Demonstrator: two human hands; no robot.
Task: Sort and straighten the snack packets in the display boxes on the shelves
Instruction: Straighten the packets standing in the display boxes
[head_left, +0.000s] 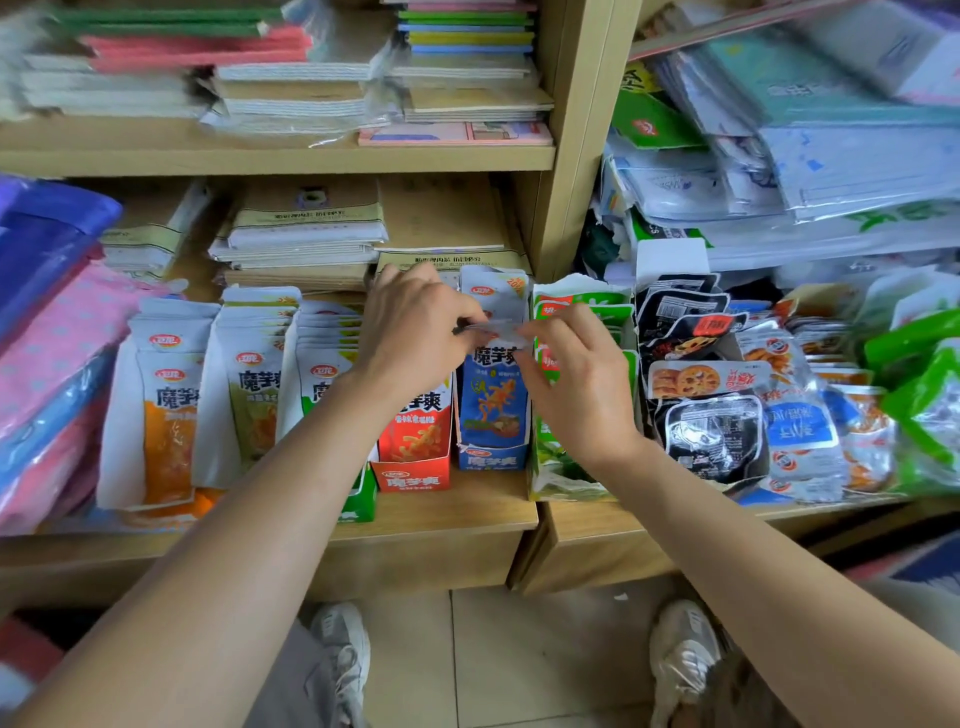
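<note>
Several display boxes of snack packets stand in a row on the lower shelf (457, 506). My left hand (410, 338) and my right hand (576, 374) both pinch the top edge of the blue packets (493, 400) standing in the blue box (491, 460). Left of it is the red box (413, 467) with red packets, partly hidden by my left wrist. Further left stand white-and-green packets (254, 395) and orange packets (166, 415). A green box (558, 475) sits right of the blue one, behind my right hand.
Loose black, blue and orange packets (727, 415) lie piled on the right shelf, with green bags (919, 415) at the far right. Stacks of notebooks (306, 234) fill the shelf behind the boxes. Pink and blue wrapped bundles (47, 364) crowd the left. My shoes stand on the tiled floor below.
</note>
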